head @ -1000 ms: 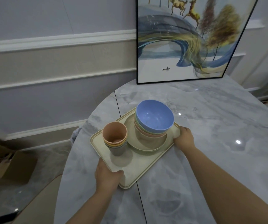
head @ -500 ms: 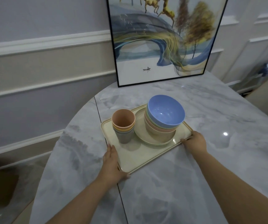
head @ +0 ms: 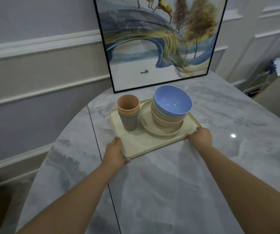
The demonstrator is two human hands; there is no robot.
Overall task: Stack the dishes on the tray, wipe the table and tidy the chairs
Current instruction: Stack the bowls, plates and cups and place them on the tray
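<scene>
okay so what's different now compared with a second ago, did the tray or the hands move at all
The tray has been turned on the table and pushed toward the framed picture. The left hand slid to the near left corner; the right hand holds the near right corner. Nothing was let go. The stacked cups, the plates and the stacked bowls kept their places on the tray.

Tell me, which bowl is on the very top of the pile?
The blue bowl. It sits highest, nested in the green, pink and beige bowls beneath it.
</scene>
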